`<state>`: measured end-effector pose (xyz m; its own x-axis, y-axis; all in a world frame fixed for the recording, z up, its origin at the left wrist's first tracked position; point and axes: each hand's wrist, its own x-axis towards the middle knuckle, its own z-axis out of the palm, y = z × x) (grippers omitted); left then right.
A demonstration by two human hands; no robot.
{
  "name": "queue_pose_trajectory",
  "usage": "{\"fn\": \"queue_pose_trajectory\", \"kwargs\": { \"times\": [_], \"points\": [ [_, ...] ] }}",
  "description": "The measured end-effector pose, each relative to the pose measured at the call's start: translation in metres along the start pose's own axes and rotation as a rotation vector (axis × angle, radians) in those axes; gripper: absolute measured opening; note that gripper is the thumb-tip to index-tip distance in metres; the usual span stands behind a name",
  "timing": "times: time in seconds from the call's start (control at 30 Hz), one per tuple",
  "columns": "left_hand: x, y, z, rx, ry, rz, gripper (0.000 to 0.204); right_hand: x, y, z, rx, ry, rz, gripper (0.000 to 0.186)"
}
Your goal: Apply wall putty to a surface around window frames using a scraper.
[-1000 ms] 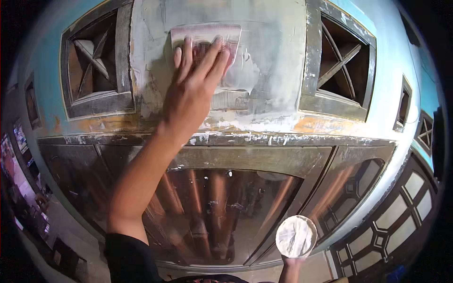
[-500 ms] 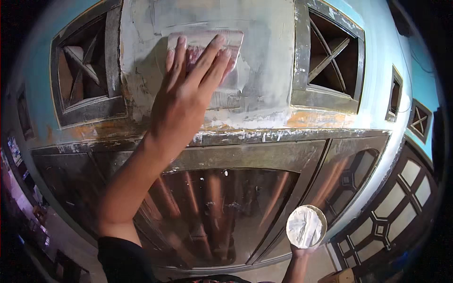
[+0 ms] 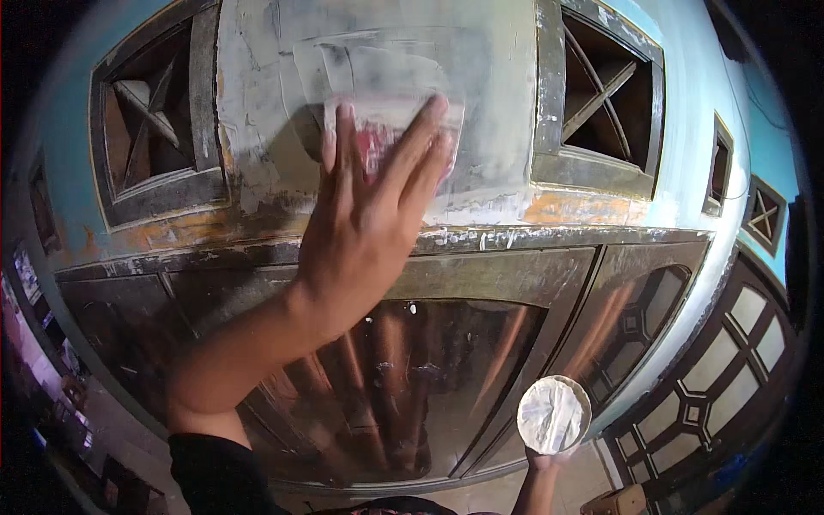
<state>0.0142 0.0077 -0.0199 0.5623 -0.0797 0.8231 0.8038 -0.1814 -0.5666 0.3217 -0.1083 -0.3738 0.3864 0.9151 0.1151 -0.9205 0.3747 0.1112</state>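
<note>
left hand [image 3: 365, 215] raised, fingers spread; right hand [image 3: 542, 463] low

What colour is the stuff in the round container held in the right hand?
White, a smeared paste filling the round container in the right hand; seen in the head view.
</note>
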Motion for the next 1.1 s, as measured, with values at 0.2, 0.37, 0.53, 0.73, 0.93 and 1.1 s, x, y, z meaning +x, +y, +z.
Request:
{"fn": "queue_pose_trajectory", "kwargs": {
  "times": [0.2, 0.37, 0.53, 0.73, 0.93, 1.1],
  "points": [
    [0.004, -0.005, 0.050, 0.181, -0.072, 0.006, 0.059, 0.006, 0.000, -0.015, -0.095, -0.205, 0.024, 0.070],
    [-0.057, 0.030, 0.021, 0.056, -0.246, 0.077, 0.053, -0.003, 0.002, -0.002, -0.002, -0.008, 0.020, 0.068],
    [-0.028, 0.015, -0.018, 0.034, -0.224, 0.094, 0.053, -0.002, 0.003, -0.007, -0.050, -0.011, 0.017, 0.064],
    [-0.003, -0.089, 0.009, -0.018, 0.037, -0.221, 0.059, -0.008, 0.008, -0.013, -0.152, -0.153, 0.039, 0.060],
    [-0.074, -0.031, 0.015, 0.133, -0.257, -0.107, 0.058, -0.009, 0.007, -0.012, -0.147, -0.079, 0.052, 0.058],
    [-0.092, -0.003, -0.018, -0.053, -0.253, -0.118, 0.051, -0.006, 0.004, -0.016, -0.057, 0.115, 0.019, 0.071]
  ]
}}
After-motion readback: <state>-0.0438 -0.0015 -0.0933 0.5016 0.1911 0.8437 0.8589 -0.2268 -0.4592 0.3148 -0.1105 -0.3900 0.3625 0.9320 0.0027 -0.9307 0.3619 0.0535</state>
